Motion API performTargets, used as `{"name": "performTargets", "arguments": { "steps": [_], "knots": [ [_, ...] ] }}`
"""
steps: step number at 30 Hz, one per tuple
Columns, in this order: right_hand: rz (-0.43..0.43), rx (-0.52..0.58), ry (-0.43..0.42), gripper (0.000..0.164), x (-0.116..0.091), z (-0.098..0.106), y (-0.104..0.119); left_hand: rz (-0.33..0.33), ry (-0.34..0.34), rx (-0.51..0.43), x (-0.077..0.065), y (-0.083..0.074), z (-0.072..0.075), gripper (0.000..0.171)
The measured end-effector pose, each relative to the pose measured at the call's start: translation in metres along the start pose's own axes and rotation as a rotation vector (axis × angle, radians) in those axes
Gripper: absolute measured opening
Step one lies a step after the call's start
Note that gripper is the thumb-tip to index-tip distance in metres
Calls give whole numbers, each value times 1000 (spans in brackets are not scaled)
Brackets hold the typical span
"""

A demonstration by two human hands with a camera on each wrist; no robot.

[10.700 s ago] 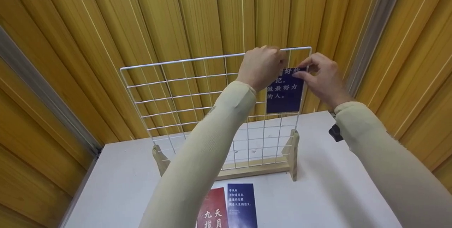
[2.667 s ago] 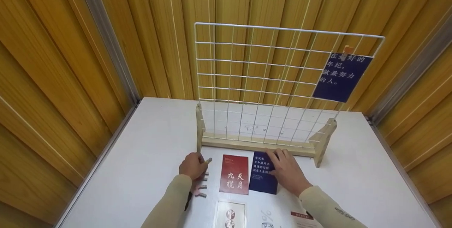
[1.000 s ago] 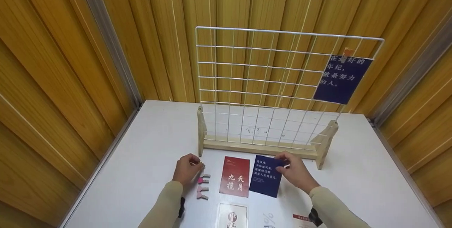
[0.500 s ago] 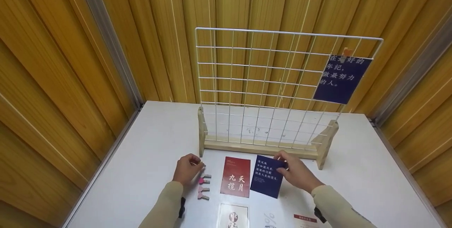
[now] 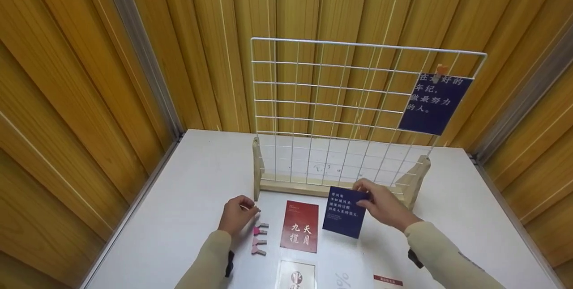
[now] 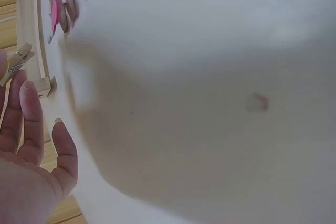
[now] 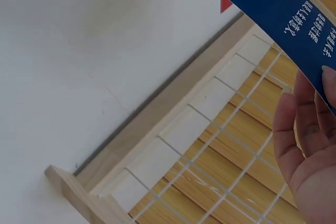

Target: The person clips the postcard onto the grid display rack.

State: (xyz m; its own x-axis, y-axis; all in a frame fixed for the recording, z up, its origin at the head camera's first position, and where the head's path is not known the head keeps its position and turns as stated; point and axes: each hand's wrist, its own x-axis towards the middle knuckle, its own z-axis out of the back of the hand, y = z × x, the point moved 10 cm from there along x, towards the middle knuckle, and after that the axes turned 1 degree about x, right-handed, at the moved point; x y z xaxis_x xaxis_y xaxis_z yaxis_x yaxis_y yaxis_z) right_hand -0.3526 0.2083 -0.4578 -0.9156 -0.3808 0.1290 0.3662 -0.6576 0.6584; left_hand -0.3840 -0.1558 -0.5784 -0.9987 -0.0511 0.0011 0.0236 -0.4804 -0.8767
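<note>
My right hand (image 5: 385, 204) pinches a dark blue card (image 5: 342, 217) with white lettering by its upper right edge. The card is tilted, in front of the wire grid's wooden base; the right wrist view shows the thumb over the printed face. My left hand (image 5: 237, 215) is near the table at the grid's left foot. Between its thumb and fingers it holds a small wooden clothespin (image 6: 20, 62) with a yellow part, mostly hidden in the head view. Beside that hand lie several clothespins (image 5: 259, 240) with pink heads, in a column.
A white wire grid (image 5: 322, 87) on a wooden stand (image 5: 291, 187) rises at the back. An orange clothespin (image 5: 441, 70) fixes another blue card (image 5: 434, 110) at its upper right. A red card (image 5: 300, 226), a cream card (image 5: 297, 275) and others lie on the white table (image 5: 188, 181).
The upper blue card was clipped to the grid earlier. Since then my left hand has taken a clothespin, and my right hand has lifted the second blue card from beside the red one towards the grid.
</note>
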Motion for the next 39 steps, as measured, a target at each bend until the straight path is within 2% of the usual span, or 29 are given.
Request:
{"name": "performTargets", "arguments": {
  "steps": [7, 15, 23, 30, 39],
  "knots": [
    [25, -31, -49, 30, 11, 38, 14, -37, 0, -11, -1, -4, 3, 14],
    [73, -81, -89, 30, 21, 70, 30, -34, 5, 22, -4, -6, 7, 15],
    [129, -136, -135, 30, 31, 103, 45, -110, -4, 48, -6, -16, 12, 16],
    [137, -141, -148, 32, 39, 122, 55, -89, -24, 66, -6, -18, 19, 12],
    [194, -160, -220, 29, 47, 145, 67, -112, -28, 42, -7, -27, 18, 14]
  ]
}}
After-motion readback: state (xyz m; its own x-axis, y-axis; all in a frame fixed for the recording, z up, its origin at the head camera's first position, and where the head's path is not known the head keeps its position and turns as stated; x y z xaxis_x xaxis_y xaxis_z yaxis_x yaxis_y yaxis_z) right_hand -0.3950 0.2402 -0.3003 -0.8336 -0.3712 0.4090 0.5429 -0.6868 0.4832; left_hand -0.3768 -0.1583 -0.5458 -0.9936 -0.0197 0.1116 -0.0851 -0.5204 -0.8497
